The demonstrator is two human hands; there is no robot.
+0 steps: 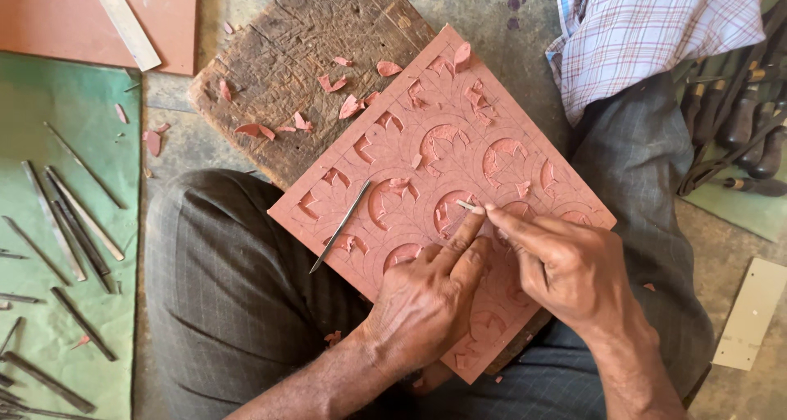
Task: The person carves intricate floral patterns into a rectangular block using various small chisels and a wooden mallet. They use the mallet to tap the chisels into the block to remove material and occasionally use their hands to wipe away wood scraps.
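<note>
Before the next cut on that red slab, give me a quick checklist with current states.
1. Carving tool held in the right hand: ok, pinched near its tip, which touches a round recess.
2. Left hand steadying: ok, flat on the red slab, its forefinger beside the tip.
3. Slab supported: ok, it rests on the lap and the scarred wooden board.
4. Loose blade on the slab: not ok, it lies unsecured on the carved face.
5. Chips cleared: not ok, shavings litter slab and board.
6. Tool edge sharpness: cannot tell.
</note>
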